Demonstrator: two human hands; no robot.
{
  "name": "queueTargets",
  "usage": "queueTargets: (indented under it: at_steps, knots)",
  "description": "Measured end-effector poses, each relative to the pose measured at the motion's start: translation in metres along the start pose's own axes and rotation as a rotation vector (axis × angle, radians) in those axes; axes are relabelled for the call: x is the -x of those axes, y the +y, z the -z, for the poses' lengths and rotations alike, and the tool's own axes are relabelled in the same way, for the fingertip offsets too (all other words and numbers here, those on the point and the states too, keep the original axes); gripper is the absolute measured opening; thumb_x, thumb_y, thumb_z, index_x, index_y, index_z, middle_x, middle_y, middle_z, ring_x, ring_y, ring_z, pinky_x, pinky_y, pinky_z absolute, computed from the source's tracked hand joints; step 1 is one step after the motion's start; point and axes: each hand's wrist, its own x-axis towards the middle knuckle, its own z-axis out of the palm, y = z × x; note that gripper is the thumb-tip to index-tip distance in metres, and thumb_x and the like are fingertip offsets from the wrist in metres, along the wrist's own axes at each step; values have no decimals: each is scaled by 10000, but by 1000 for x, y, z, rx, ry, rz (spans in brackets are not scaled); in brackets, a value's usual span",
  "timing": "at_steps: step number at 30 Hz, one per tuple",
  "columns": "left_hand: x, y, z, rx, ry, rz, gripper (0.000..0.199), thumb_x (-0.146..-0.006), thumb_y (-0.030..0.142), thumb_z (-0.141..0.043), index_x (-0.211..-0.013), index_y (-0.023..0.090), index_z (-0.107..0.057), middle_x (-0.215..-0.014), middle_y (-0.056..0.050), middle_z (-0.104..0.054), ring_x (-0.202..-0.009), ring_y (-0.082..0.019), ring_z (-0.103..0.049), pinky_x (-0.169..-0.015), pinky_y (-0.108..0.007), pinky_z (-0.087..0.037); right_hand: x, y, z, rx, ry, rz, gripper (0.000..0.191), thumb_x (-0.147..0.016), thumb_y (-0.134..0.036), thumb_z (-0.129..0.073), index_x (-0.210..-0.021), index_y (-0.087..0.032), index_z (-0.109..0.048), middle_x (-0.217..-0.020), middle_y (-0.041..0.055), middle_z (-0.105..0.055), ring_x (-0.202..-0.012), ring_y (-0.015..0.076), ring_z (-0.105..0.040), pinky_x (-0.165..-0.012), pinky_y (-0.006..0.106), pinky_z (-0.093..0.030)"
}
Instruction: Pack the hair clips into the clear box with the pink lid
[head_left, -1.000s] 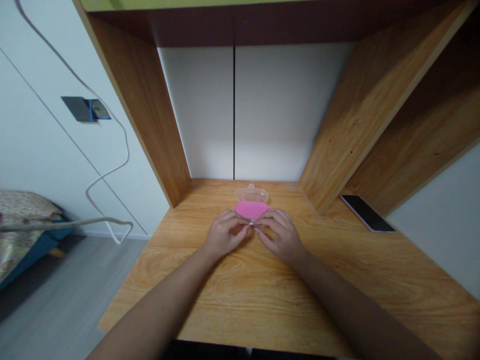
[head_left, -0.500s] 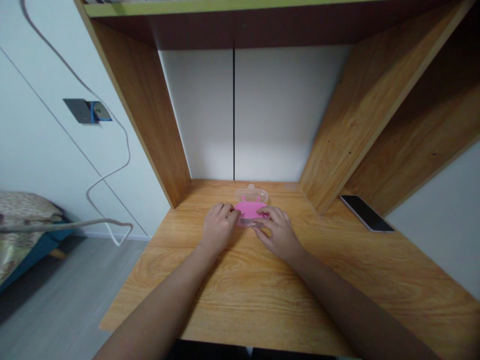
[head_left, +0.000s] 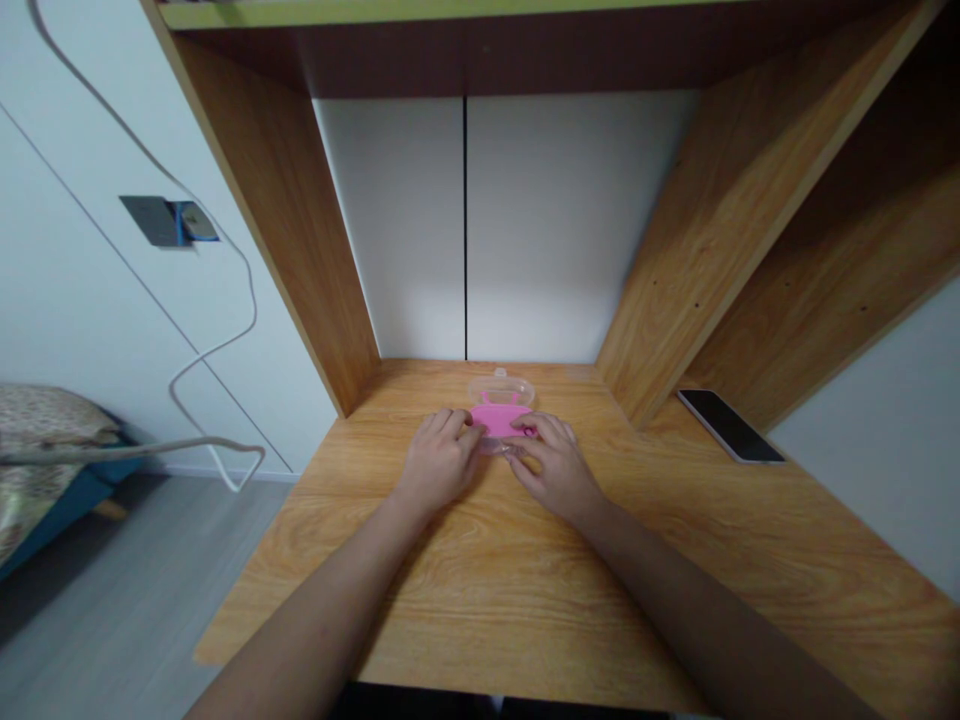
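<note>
A small clear plastic case (head_left: 501,392) lies at the back of the wooden desk (head_left: 480,570), with a flat pink piece (head_left: 499,420) in it. My left hand (head_left: 439,462) presses its fingertips on the case's left side. On the right side and front edge rests my right hand (head_left: 555,468), its fingers bent over the rim. Both hands cover the case's front part, so its catch or opening edge is hidden.
Wooden side panels and a shelf overhead enclose the desk's back. A black smartphone (head_left: 730,425) lies face up at the right. A white cable (head_left: 249,300) runs from a wall socket (head_left: 169,221) at the left, above a bed (head_left: 37,440).
My left hand has shifted left from the case's front tip to its left side. More of the clear front rim shows. The case stays in about the same spot.
</note>
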Motion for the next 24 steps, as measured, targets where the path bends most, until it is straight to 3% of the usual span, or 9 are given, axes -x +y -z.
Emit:
queueTargets:
  at_steps: [8, 20, 24]
  knots:
    - [0, -1, -1, 49, -46, 26, 332, -938, 266, -561, -1258, 213, -636, -1200, -142, -603, -1065, -287, -551, -896, -436, -477, -1, 0, 0, -2, -7, 1, 235, -856, -176, -684, -1061, -276, -739, -1154, 81, -655, -1115, 288, -589, -959, 486, -474]
    - [0, -1, -1, 95, -48, 32, 357, -899, 259, -595, -1250, 213, -641, -1230, -156, -591, -1091, -303, -548, -918, -462, -473, 0, 1, 1, 6, -11, 3, 197, -865, -191, -677, -1030, -278, -740, -1159, 79, -658, -1119, 286, -591, -960, 483, -476]
    - [0, -2, 0, 102, -25, 70, 374, -888, 264, -603, -1259, 217, -628, -1211, -147, -592, -1068, -295, -555, -910, -456, -477, -1, -1, 3, -8, -37, 7, 352, -878, -213, -649, -1226, -266, -661, -1226, 95, -666, -1181, 300, -586, -1008, 501, -453]
